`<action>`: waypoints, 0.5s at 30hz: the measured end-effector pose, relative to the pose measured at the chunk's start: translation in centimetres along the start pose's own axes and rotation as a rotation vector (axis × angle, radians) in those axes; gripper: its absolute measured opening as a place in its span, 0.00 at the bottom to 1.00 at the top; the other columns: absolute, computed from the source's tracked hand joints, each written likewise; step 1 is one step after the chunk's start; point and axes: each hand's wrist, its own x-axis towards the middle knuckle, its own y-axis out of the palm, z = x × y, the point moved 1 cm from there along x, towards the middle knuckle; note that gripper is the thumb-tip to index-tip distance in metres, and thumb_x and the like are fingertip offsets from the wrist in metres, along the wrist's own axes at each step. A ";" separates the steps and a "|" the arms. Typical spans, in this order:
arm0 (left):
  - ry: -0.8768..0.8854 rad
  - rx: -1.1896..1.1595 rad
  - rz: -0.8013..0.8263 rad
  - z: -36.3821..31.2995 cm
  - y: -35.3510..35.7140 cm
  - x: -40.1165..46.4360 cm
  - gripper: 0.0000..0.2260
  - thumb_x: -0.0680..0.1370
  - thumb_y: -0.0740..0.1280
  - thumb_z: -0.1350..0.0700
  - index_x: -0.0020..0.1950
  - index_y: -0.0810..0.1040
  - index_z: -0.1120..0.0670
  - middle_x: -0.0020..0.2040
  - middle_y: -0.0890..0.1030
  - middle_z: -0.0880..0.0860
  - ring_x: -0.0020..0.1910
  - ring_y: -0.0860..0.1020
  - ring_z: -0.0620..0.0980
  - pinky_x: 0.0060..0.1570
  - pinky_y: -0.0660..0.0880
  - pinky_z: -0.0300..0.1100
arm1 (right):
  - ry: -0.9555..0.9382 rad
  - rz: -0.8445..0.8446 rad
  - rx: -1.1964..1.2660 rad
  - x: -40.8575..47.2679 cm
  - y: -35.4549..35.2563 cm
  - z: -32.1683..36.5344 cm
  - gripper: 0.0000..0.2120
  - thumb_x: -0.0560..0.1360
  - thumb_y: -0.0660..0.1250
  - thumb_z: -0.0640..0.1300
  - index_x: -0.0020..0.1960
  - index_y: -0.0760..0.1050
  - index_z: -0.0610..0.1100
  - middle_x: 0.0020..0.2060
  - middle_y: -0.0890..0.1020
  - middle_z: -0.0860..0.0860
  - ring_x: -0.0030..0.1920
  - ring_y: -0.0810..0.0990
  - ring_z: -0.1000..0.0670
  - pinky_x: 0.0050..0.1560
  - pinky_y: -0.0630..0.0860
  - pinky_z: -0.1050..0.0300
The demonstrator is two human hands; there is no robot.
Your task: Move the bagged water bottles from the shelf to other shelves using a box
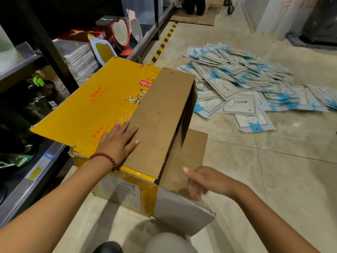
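A yellow cardboard box point(94, 105) stands on the floor next to the shelf unit, its flaps folded across the top. My left hand point(118, 139) lies flat with straight fingers on the yellow flap, fingertips touching the brown flap point(162, 115). My right hand point(204, 181) hovers blurred over the box's near right corner, fingers loosely extended, holding nothing. Dark bagged items point(34, 101) sit on the low shelf at the left; whether they are the bagged bottles I cannot tell.
A heap of several blue-and-white flat packets point(242, 83) covers the tiled floor to the right. The shelf point(42, 165) holds grey boxes point(80, 57), a red heart-shaped mirror point(120, 32) and a blue mirror point(103, 50). Someone's feet point(195, 6) stand far ahead.
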 end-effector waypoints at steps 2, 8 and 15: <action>-0.001 -0.011 -0.006 0.0 0.1 -0.2 0.25 0.81 0.52 0.42 0.77 0.53 0.43 0.79 0.48 0.48 0.77 0.45 0.50 0.73 0.47 0.54 | -0.072 -0.275 0.005 2.1 -1.1 1.3 0.28 0.77 0.50 0.62 0.45 0.78 0.42 0.41 0.83 0.47 0.41 0.81 0.52 0.44 0.73 0.62; -0.011 -0.043 -0.002 0.9 0.5 -1.7 0.25 0.80 0.51 0.42 0.77 0.50 0.42 0.78 0.45 0.46 0.77 0.43 0.48 0.73 0.45 0.52 | -0.050 -0.662 0.364 8.9 -4.8 5.0 0.31 0.81 0.52 0.57 0.62 0.69 0.29 0.59 0.75 0.33 0.58 0.75 0.35 0.62 0.71 0.37; -0.002 -0.104 -0.040 1.7 0.9 -2.7 0.35 0.70 0.41 0.29 0.76 0.51 0.39 0.77 0.45 0.43 0.76 0.42 0.45 0.73 0.43 0.50 | 0.007 -0.614 0.578 14.6 -8.1 5.5 0.28 0.81 0.48 0.61 0.70 0.66 0.42 0.57 0.73 0.49 0.61 0.73 0.46 0.66 0.69 0.45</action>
